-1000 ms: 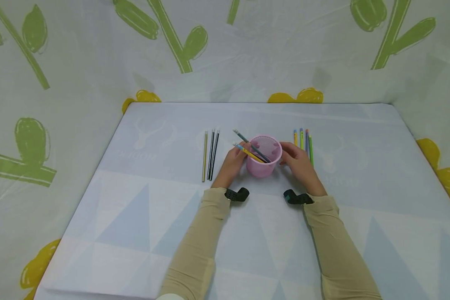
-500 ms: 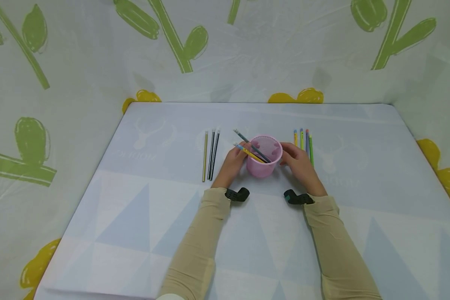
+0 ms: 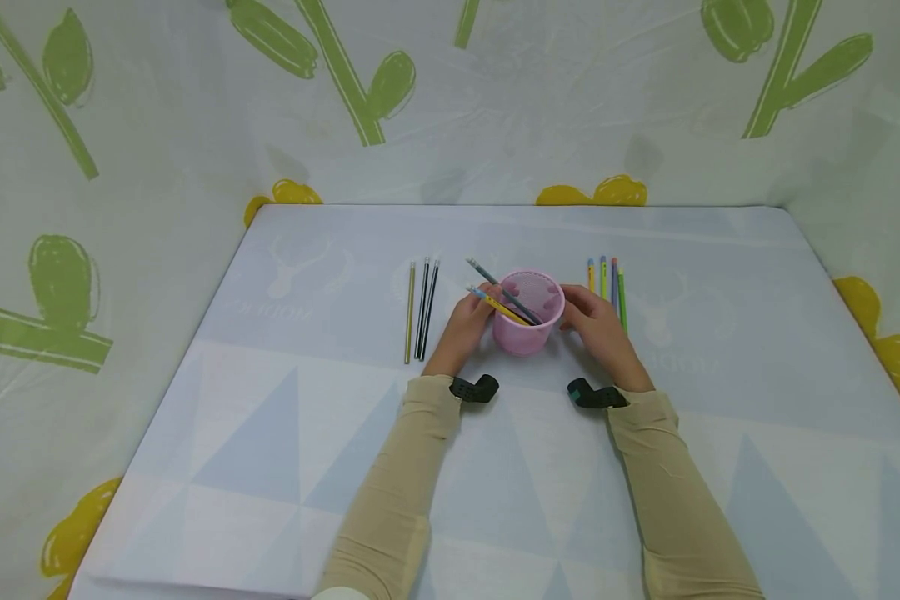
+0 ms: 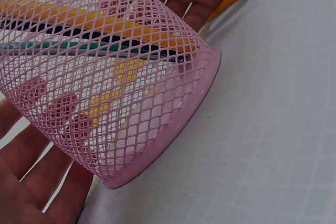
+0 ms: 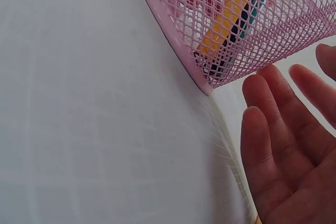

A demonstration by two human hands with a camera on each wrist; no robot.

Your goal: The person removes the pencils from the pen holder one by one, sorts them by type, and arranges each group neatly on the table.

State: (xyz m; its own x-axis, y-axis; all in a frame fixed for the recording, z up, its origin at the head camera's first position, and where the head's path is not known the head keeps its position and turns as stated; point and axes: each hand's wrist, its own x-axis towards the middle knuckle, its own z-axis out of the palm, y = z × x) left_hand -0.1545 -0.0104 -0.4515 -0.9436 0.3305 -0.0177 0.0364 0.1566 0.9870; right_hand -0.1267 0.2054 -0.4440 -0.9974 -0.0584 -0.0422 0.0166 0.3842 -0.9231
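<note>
A pink mesh pencil cup stands on the table between the two hands. Inside lean a yellow pencil with a blue end and a dark pencil, both tilted to the left. My left hand holds the cup's left side; in the left wrist view its fingers go round behind the mesh. At the opposite side, my right hand touches the wall near the rim. The right wrist view shows its fingers fairly straight and spread, with the tips at the cup's side.
Left of the cup lie a gold pencil and two black pencils. Several coloured pencils, partly covered by the right hand, lie on the right. The patterned table meets a leaf-printed cloth wall at the back.
</note>
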